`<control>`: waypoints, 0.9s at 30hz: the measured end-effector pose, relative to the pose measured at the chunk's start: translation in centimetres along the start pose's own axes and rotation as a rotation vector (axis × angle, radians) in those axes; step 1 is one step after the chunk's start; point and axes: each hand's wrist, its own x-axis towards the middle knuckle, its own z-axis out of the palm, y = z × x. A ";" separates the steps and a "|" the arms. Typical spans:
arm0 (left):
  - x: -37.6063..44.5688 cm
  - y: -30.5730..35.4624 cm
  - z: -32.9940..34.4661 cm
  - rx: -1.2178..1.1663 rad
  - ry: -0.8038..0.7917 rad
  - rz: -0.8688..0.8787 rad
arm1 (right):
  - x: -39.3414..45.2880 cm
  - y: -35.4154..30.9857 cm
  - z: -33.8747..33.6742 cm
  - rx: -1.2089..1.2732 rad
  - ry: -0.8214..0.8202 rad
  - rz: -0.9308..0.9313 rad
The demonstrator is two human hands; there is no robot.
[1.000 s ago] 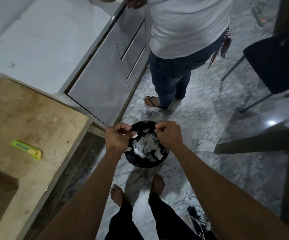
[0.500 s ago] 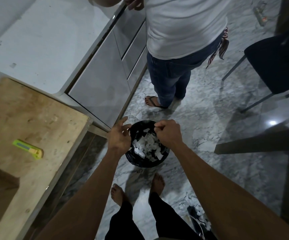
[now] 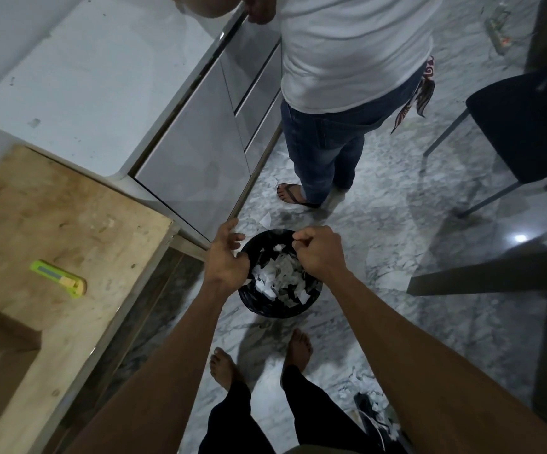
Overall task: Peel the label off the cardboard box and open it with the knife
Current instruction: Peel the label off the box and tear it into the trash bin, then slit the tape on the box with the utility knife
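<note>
Both my hands hover over a black bin (image 3: 275, 310) on the floor, which holds several white label scraps (image 3: 278, 273). My left hand (image 3: 226, 257) is over the bin's left rim with its fingers spread and nothing in it. My right hand (image 3: 318, 250) is over the right rim, closed in a fist with fingertips pinched; I see no scrap in it. The green and yellow knife (image 3: 59, 278) lies on the wooden table (image 3: 53, 208) to the left. A corner of the brown cardboard box (image 3: 0, 362) shows at the table's lower left.
Another person (image 3: 347, 60) in a white shirt and jeans stands just beyond the bin, beside grey cabinets (image 3: 200, 152) under a white counter (image 3: 102, 77). A black chair (image 3: 527, 126) and a dark tabletop (image 3: 494, 273) stand at right. Scraps lie on the marble floor near my bare feet.
My left hand has let go, spread its fingers and drawn away from the right hand. The right hand stays closed over the bin.
</note>
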 end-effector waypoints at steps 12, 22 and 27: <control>-1.9 0.4 -4.7 -0.162 0.194 -0.100 | -0.9 -4.2 0.3 -0.078 -0.083 -0.078; -9.2 -2.0 -13.6 -0.241 0.373 -0.140 | -5.8 -12.5 3.1 -0.162 -0.188 -0.256; -15.1 -5.9 -18.7 -0.271 0.457 -0.190 | -10.6 -15.1 7.5 -0.119 -0.268 -0.383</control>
